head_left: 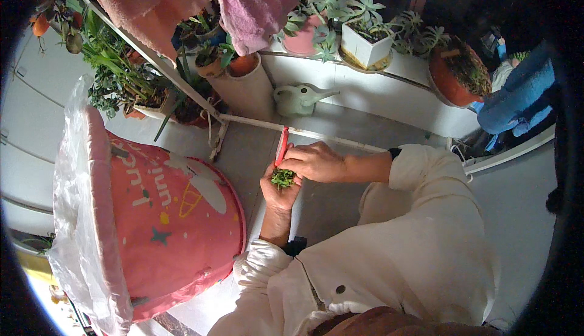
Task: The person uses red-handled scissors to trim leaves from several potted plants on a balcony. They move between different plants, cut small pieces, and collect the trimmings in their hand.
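Left hand (280,196) cups green leaf pieces (283,178) near its palm's finger-side edge — apparently being picked over.
The right hand (319,162), fingers bent, seems to grasp a slim red object (281,145) — next calls for a steady palm.

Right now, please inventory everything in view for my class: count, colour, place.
leafy bits: uncounted, green, centre
red item: one, red, centre, kind unclear
watering can: one, pale green, upper middle
tub: one, pink, left
plastic sheet: one, clear, over tub
hanging cloths: at least two, pink, top
blue cloth: uncounted, blue, right
potted plants: several, green, top and left
frame bars: several, white, middle and right
sleeves: two, off-white, lower middle
left hand: one, bare, under leafy bits
right hand: one, bare, at red item
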A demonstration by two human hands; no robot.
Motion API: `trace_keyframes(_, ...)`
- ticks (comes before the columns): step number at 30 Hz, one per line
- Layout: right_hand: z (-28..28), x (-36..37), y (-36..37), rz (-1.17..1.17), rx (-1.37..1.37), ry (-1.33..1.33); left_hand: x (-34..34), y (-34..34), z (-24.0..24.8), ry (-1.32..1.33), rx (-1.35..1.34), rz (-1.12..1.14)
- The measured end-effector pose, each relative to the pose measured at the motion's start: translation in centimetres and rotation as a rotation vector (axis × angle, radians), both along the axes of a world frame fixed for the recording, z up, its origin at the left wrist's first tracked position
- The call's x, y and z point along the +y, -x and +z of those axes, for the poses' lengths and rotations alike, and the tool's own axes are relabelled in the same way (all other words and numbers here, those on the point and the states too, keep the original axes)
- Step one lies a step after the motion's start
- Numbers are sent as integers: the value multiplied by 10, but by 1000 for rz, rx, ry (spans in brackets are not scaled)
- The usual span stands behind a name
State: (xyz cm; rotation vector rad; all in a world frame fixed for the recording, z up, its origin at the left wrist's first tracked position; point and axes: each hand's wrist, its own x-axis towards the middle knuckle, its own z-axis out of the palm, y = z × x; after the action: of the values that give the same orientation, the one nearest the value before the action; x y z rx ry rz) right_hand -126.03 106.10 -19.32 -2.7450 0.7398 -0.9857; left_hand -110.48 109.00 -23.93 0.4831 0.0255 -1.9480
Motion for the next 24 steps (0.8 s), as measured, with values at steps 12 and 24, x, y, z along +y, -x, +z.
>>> trace_keyframes(12, 21, -13, 21, 38, -82, -76, -3, -6, -1, -18, 155, 70)
trace_keyframes(24, 44, -202, 172, -1252, 148, -256, -5, -3, 7, -15, 220, 57)
